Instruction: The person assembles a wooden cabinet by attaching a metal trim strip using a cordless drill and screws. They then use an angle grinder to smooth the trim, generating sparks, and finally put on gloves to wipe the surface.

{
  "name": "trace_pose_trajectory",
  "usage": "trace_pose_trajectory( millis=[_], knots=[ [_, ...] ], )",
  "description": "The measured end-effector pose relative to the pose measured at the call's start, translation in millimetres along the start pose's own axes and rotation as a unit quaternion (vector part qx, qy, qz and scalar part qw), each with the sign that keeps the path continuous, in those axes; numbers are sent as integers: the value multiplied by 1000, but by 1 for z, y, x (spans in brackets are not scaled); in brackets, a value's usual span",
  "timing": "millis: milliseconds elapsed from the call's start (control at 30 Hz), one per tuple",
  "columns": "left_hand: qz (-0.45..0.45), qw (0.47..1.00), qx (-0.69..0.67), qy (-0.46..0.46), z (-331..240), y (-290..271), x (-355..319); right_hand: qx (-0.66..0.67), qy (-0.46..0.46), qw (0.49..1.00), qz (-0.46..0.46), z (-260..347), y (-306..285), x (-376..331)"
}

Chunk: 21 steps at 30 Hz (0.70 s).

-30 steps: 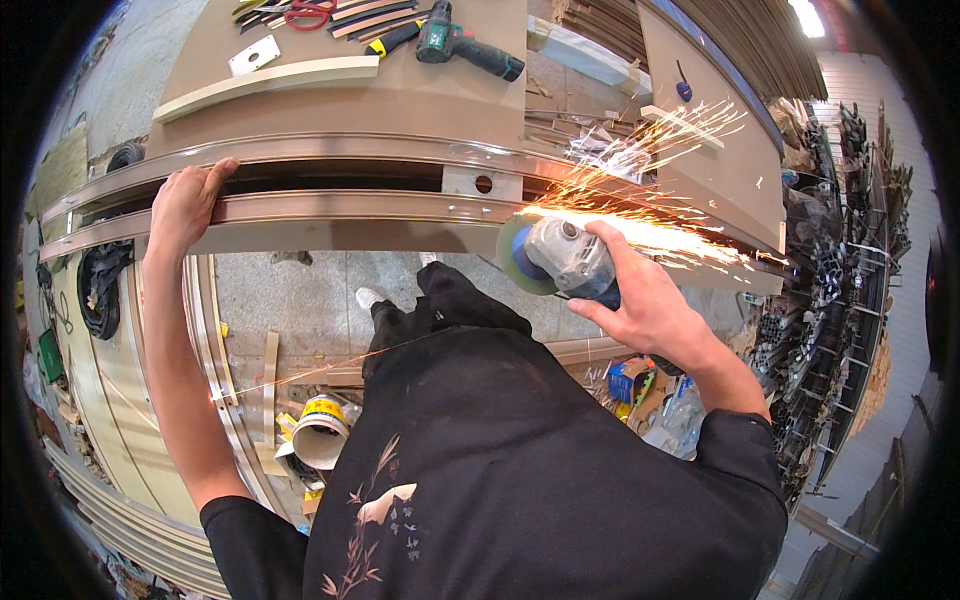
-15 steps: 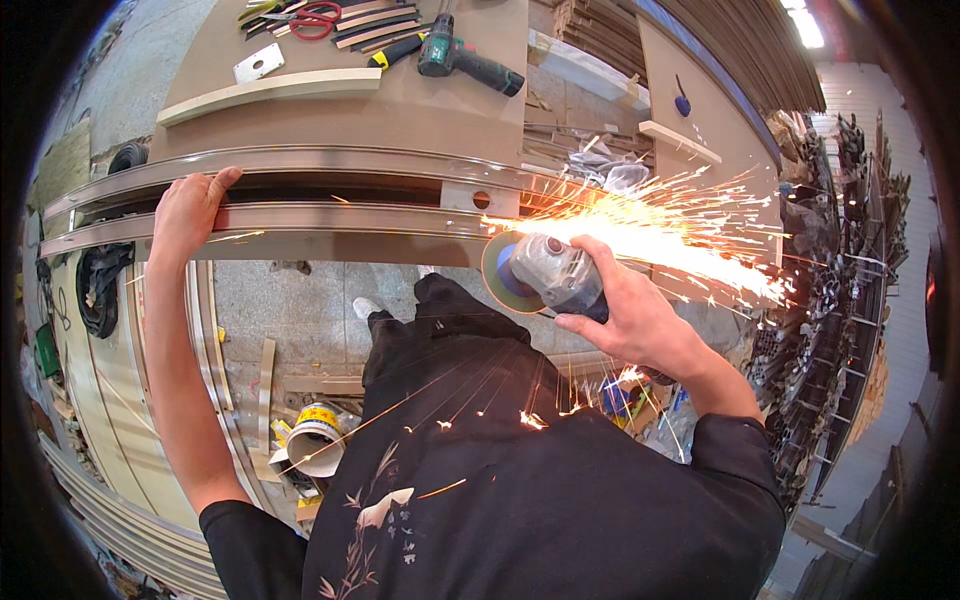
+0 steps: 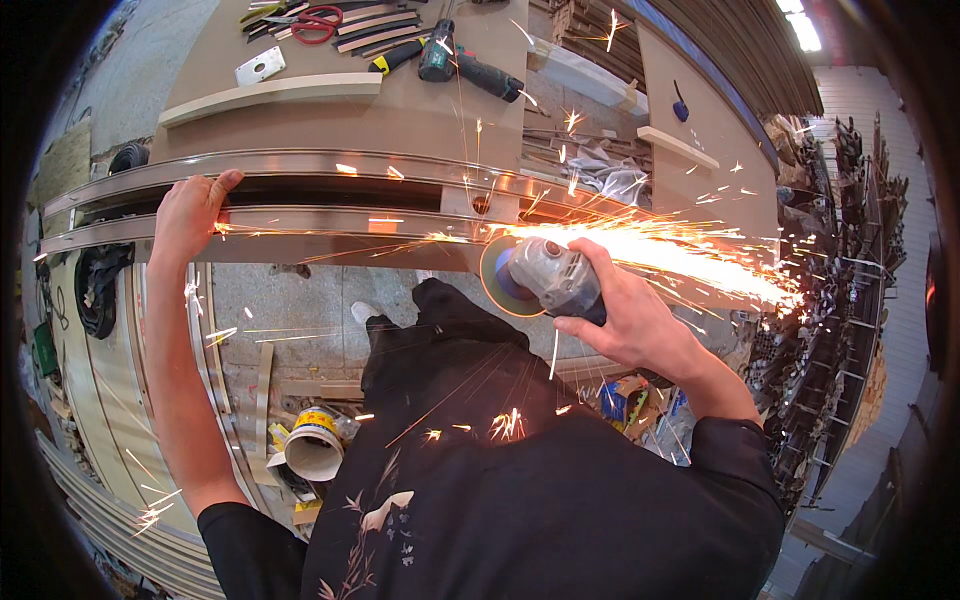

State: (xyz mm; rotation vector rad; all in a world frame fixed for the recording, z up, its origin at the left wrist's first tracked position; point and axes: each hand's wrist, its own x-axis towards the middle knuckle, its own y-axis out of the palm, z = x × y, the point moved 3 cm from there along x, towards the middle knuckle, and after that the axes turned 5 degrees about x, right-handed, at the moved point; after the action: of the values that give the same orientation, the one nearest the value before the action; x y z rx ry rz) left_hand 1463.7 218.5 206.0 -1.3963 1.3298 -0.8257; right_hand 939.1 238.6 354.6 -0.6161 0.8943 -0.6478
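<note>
My right hand (image 3: 632, 312) is wrapped round an angle grinder (image 3: 556, 277), its thumb and fingers about the body. The grinder's disc (image 3: 508, 275) meets the near metal profile (image 3: 330, 221), and a bright spray of sparks flies off to the right. On the left, my left hand (image 3: 192, 215) grips the same profile, fingers over it and thumb on top. A second metal profile (image 3: 300, 162) runs alongside on the far side. Between the two, near the disc, sits a pale plate with a round hole (image 3: 462, 201).
Past the profiles, a brown board (image 3: 420, 118) carries a cordless drill (image 3: 470, 70), red scissors (image 3: 318, 24), a holed plate (image 3: 260, 66) and a wooden strip (image 3: 270, 97). A white bucket (image 3: 314, 447) stands on the floor below. Racks of metal offcuts (image 3: 830, 330) line the right side.
The grinder has shifted very slightly left and down along the near profile. Sparks now also scatter leftward over the profiles and my left arm. My left hand keeps its place.
</note>
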Motion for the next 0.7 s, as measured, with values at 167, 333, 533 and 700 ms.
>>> trace_pose_trajectory(
  millis=[167, 333, 533, 700],
  knots=[
    [9, 1000, 3, -11, -3, -3, 0, -12, -17, 1000, -13, -3, -1, 1],
    [20, 1000, -13, 6, -5, -5, 0, -12, 5, 1000, -19, -4, 0, 2],
    [25, 999, -8, -21, -12, -7, 2, -24, -24, 999, 6, 3, -1, 2],
    [-12, 1000, 12, 11, -16, -8, 3, -39, -38, 999, 0, 3, -4, 2]
  ],
)
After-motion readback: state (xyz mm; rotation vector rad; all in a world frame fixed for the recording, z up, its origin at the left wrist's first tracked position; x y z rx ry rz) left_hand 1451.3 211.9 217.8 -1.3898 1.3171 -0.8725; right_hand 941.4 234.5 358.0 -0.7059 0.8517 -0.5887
